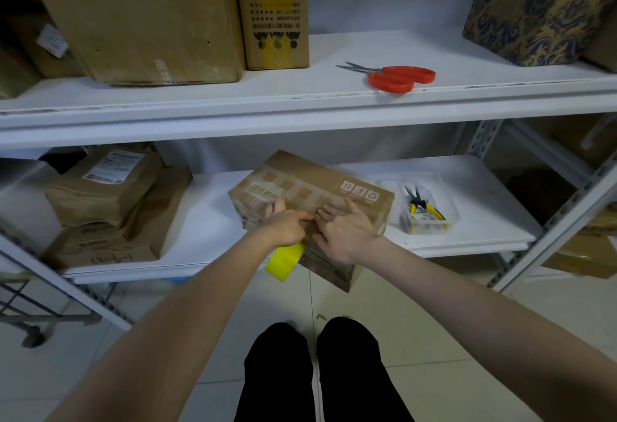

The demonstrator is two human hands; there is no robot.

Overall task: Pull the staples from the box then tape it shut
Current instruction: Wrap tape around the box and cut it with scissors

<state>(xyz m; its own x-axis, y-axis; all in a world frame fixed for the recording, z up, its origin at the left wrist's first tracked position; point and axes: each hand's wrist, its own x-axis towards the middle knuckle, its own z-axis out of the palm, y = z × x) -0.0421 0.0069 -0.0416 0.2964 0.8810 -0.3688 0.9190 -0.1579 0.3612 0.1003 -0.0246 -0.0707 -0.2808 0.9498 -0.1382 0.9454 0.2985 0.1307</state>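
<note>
Hands meet on box [317, 188]. Right hand [344, 233] flat, fingers spread, pressing box's near face. Left hand [287, 224]: index finger straight along same face, thumb on top edge. Yellow tape roll [285, 261] just under left hand; cannot tell if fingers grip it. Box on lower shelf [467, 221], skewed, near corner overhanging edge. Pliers [422, 209] in clear tray [450, 221] beside box. Red scissors [397, 78] on upper shelf.

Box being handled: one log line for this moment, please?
box overhangs lower shelf | left hand on box, yellow tape roll beneath | right hand flat on box | pliers in tray
</note>
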